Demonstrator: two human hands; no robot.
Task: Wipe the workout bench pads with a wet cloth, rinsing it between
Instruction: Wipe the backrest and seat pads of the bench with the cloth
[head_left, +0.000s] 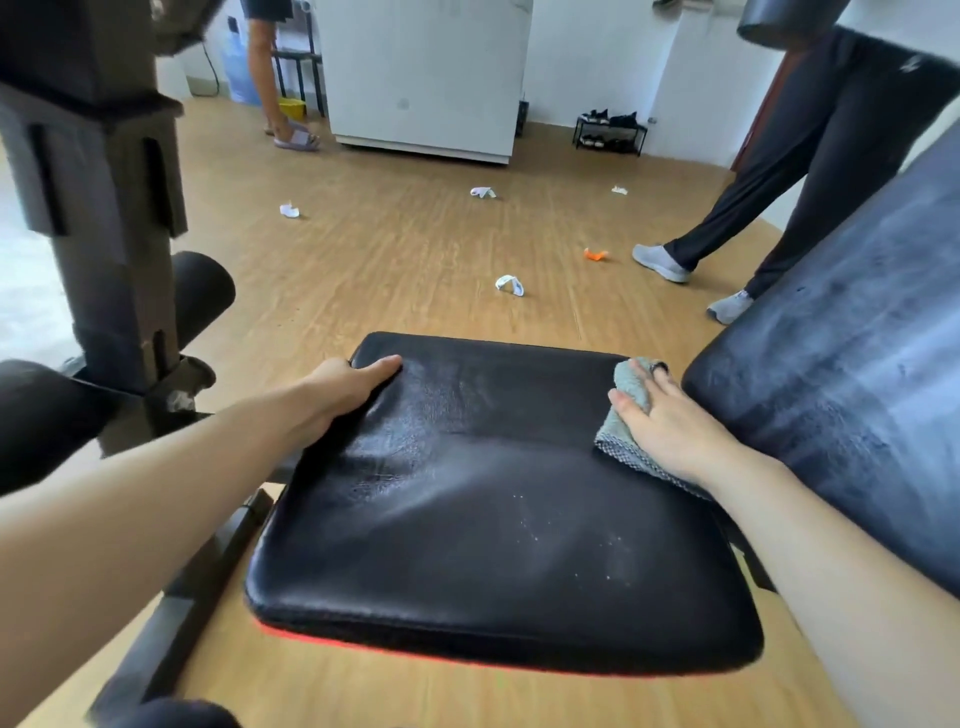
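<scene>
pressing cloth (623, 441) flat, right hand (670, 421) open-fingered at seat pad (493, 519) far-right corner; unwiped pad lies leftward; left hand (353, 384) grips left edge.

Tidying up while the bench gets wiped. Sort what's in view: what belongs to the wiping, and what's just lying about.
Job in hand: cloth under right hand; seat pad, left hand on its far corner; back pad.
Lying about: white paper scraps and orange scrap on floor; shoe rack.
</scene>
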